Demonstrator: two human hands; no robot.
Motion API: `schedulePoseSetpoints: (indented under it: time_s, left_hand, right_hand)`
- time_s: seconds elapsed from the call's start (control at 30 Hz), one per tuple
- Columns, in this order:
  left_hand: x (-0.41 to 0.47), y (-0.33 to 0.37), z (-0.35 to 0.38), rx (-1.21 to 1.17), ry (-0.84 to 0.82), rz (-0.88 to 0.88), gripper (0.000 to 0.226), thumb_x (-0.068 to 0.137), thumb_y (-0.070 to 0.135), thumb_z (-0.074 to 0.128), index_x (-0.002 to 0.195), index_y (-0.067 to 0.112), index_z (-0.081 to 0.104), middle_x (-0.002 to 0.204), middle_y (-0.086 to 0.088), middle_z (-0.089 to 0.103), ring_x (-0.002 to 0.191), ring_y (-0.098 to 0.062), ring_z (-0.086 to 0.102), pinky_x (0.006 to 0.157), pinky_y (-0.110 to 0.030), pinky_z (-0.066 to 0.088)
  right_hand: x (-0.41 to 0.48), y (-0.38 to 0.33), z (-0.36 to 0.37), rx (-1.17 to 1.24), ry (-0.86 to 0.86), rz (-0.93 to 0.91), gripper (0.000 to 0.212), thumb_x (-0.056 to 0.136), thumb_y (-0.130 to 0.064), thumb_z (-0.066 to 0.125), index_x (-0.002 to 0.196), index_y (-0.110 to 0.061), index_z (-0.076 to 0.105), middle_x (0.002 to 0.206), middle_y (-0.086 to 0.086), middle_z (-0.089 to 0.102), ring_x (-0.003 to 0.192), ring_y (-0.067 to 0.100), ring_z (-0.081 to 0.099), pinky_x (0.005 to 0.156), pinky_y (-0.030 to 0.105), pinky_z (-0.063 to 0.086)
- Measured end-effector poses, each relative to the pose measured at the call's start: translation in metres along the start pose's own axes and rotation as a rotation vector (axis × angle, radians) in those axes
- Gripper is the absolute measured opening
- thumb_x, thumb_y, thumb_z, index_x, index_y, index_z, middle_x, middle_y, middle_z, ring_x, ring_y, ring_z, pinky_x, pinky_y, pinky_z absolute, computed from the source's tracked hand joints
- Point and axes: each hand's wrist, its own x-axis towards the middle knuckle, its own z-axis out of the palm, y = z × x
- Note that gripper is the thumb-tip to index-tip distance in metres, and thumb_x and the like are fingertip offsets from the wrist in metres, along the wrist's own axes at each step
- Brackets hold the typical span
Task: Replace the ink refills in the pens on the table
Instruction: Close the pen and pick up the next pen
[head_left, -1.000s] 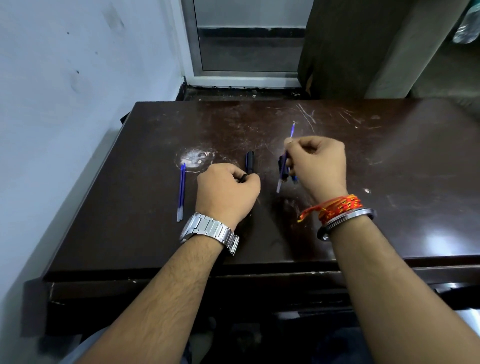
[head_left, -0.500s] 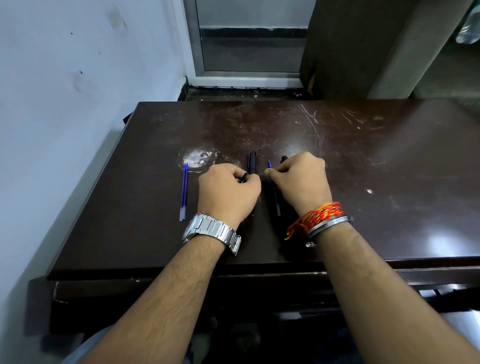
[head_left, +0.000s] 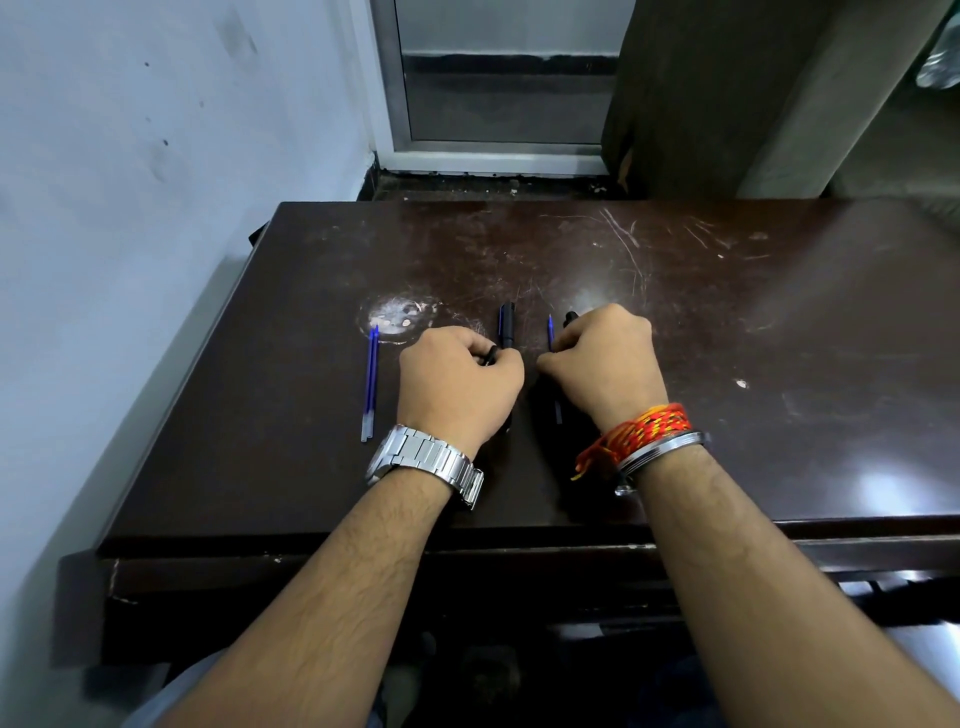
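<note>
Right fingers (head_left: 557, 357) pinch the blue refill (head_left: 549, 330), far end protruding.

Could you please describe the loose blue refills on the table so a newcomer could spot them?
On the dark brown wooden table, find the whitish scuffed patch. Just nearer than it, left of the left hand, lies the pair of thin blue ink refills, side by side. Unlike the black pens nearby, they are bare blue tubes, untouched.

— What sort of place is this?
— A plain, worn indoor room, home or office unclear: a scratched dark wooden table (head_left: 727, 312) set against a stained pale wall (head_left: 130, 208), an aluminium-framed glass door (head_left: 498, 104) behind it
</note>
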Motion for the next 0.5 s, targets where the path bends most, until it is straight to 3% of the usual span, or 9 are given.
schedulePoseSetpoints:
  time_s: [0.2,0.5]
  left_hand:
    - [0.0007,-0.0003,0.0005,-0.011,-0.003,0.006,0.01,0.072,0.026,0.067,0.062,0.023,0.071,0.054,0.012,0.065,0.054,0.006,0.058,0.046,0.0,0.04]
    - [0.0019,-0.0018,0.0013,-0.016,0.002,0.012,0.009,0.071,0.027,0.067,0.066,0.022,0.073,0.054,0.013,0.063,0.054,0.006,0.057,0.045,0.001,0.038]
  right_hand:
    - [-0.0005,0.0012,0.0,0.0,0.032,-0.031,0.012,0.077,-0.016,0.073,0.077,-0.005,0.078,0.078,0.012,0.071,0.077,0.021,0.06,0.067,0.022,0.044]
    - [-0.0002,-0.0007,-0.0011,-0.019,0.057,-0.058,0.017,0.075,-0.021,0.071,0.07,-0.005,0.075,0.068,0.011,0.068,0.074,0.024,0.063,0.064,0.023,0.042]
